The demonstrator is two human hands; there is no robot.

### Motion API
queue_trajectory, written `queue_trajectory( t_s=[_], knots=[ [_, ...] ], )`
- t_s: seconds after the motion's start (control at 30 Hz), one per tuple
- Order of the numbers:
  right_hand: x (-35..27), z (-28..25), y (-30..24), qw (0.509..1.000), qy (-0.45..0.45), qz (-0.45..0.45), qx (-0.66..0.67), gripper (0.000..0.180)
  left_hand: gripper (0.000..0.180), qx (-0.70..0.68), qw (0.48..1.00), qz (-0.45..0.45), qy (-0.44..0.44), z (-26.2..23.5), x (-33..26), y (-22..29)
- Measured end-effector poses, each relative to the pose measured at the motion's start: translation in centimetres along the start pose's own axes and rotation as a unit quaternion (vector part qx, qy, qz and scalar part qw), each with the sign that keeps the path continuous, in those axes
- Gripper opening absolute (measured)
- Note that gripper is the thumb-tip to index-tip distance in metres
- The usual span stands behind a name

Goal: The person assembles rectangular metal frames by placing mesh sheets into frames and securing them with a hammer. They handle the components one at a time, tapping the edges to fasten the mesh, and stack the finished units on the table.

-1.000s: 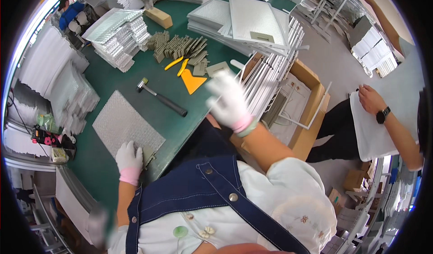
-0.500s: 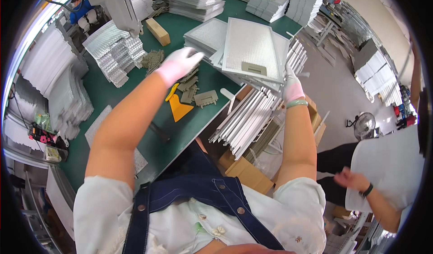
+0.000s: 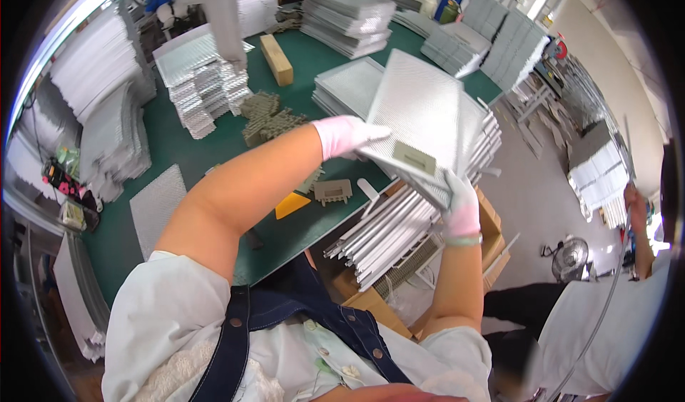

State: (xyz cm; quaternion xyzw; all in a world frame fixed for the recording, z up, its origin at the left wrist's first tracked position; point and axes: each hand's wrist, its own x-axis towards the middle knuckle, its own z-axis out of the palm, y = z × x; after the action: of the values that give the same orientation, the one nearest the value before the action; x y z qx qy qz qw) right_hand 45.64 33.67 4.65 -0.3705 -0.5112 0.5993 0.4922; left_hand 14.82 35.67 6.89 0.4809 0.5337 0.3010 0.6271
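Note:
Both my hands wear white and pink gloves and hold a framed silver mesh panel point(image 3: 417, 102) tilted over the table's right edge. My left hand point(image 3: 351, 135) is closed on its left edge, fingers lying over the mesh. At the lower right corner my right hand point(image 3: 460, 204) grips the frame. A grey-green plastic piece point(image 3: 414, 157) sits in the panel near its lower edge. Behind it lies a stack of similar panels point(image 3: 349, 84). Below my left wrist, a loose grey-green plastic piece point(image 3: 333, 191) and a partly hidden orange scraper point(image 3: 291, 204) lie on the green table.
A pile of plastic pieces point(image 3: 267, 119), a wooden block point(image 3: 277, 59) and mesh sheets point(image 3: 196, 81) lie farther left. Silver frame strips point(image 3: 389, 238) fill a spot beside the table, near a cardboard box point(image 3: 492, 224). A co-worker point(image 3: 606, 323) is at the right, near a fan point(image 3: 569, 258).
My left hand has moved right from above the plastic pieces onto the panel's left edge. The panel has tilted and turned in my hands. The co-worker's arm at right has shifted.

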Motion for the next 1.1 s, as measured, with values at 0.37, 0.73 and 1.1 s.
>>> queue_trajectory(
  t_s=[0.37, 0.73, 1.1],
  knots=[
    [-11.8, 4.7, 4.0, 0.989, -0.116, -0.045, -0.080, 0.072, 0.066, -0.035, 0.925, 0.354, 0.130, 2.6, -17.0, -1.6],
    [-10.2, 19.0, 5.7, 0.957, -0.279, -0.079, 0.025, 0.073, 0.071, -0.049, 0.882, 0.358, 0.303, -2.3, -31.9, -9.8],
    [-10.3, 24.3, 1.8, 0.931, -0.255, -0.209, 0.156, 0.093, 0.103, -0.059, 0.814, 0.437, 0.378, -3.5, -32.8, -10.9]
  ],
)
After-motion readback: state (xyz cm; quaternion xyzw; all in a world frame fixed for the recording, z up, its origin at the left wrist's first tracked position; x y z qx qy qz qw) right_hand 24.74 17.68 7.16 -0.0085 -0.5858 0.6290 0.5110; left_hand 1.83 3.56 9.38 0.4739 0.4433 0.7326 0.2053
